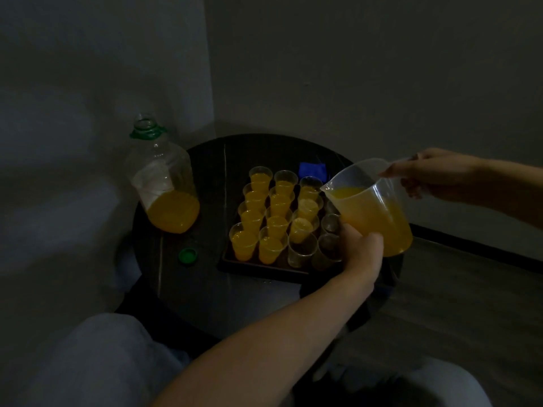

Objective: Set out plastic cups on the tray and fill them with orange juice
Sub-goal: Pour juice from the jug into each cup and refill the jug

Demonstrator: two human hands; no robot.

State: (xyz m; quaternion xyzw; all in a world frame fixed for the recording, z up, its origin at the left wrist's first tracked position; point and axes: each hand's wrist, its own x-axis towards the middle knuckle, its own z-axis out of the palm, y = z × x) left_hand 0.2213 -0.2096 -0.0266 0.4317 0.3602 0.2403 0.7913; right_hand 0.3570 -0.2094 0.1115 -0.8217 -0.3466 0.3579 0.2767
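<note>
Tilted clear jug (373,207), half full of orange juice, over the tray's (264,267) right side.
The left hand (361,249) touches its near base, finger curl unclear; the right hand (426,174) grips the handle. Eleven plastic cups (271,245) hold juice, three empty cups (302,249) show; one open bottle (164,183) stands far left.

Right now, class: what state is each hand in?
Left hand: holds the jug low on its side.
Right hand: grips the jug's handle.
</note>
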